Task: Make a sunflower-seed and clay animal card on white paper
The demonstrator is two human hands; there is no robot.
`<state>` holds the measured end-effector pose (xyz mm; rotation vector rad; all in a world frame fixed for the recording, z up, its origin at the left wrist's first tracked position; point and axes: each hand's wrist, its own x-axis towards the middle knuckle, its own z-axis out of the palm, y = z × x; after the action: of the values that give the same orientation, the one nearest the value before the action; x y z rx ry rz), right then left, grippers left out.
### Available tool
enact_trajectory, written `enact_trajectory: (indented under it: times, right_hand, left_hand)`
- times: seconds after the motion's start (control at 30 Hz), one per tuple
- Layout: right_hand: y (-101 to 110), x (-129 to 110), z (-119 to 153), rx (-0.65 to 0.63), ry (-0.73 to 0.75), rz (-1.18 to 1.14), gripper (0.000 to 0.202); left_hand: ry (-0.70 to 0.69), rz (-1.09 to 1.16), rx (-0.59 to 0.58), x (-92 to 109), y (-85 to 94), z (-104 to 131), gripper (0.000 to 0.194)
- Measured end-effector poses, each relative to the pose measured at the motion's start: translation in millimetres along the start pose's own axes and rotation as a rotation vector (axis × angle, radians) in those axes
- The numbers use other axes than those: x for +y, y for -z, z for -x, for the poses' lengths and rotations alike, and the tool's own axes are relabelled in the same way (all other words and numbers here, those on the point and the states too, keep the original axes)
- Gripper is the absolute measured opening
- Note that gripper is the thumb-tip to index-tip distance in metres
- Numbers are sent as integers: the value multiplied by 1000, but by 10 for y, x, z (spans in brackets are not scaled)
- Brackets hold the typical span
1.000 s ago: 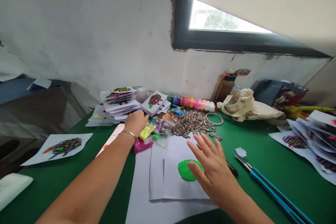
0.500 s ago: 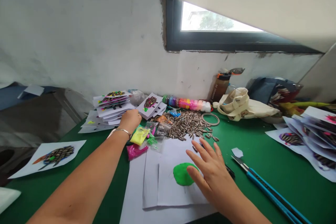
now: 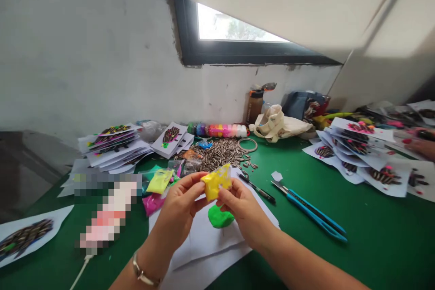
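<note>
The left hand (image 3: 181, 210) and right hand (image 3: 244, 215), both nearly closed, pinch a crinkled, glossy yellow packet (image 3: 215, 185) above white paper (image 3: 200, 242) bearing a rounded green disc (image 3: 218, 218); slender, striped seeds (image 3: 217, 156) lie heaped beyond.

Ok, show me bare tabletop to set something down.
Widest: green table right of the blue-handled tool, nearer than the right-hand cards. Smaller: between the cream bag and paper scrap. Crowded: beneath the yellow packet, and around the seeds and left-hand cards.
</note>
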<state>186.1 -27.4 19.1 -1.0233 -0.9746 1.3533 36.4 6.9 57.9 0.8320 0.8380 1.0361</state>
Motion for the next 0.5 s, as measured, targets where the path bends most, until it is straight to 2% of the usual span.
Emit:
enact_trajectory:
  times: [0.1,0.23,0.4,0.5]
  right_hand:
    - [4,-17,-3,17,50,-127,29]
    - [49,-61,-22,36,98,-145,31]
    - [116,-41,-10,109,154,-7,45]
    - [195,-4,12,136,249,157,48]
  left_hand:
    - [51,-33,-59,-59,1,9,35]
    - [91,-131,-87,-132,42,-15,40]
    - [57,-221,-104,-203,63,-20,35]
    - [0,-250,-97,-217,63,-19,35]
